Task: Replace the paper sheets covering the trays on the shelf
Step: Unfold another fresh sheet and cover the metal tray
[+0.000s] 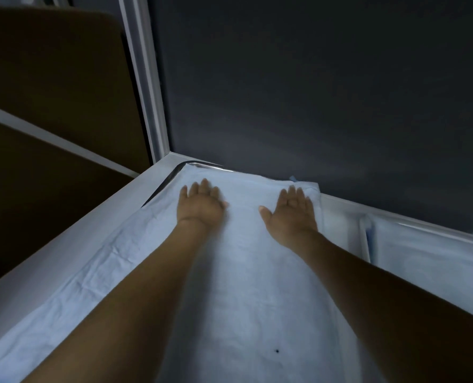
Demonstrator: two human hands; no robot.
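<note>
In the head view, both arms reach forward over the shelf [77, 233]. The left hand [199, 203] and the right hand [292, 211] lie flat on the pale blue paper sheet [243, 286], palms down and fingers straight and a little spread, so neither hand grips anything; they only press on the paper near its far edge. The sheet lies over the tray [174, 172], and only the dark metal rim of the tray shows, at the far left corner, where the paper does not fully cover it. The left border of the sheet is wrinkled and lies up against the white shelf frame, and a small dark speck [277, 351] sits on the near part. To the right, just beside, a neighbouring sheet [429, 261] covers a second tray. I judge that the paper here is already laid and is now being smoothed — what is left is to seat the far left corner and flatten the wrinkles. Whether the sheet on the right is new or old, I cannot tell.
</note>
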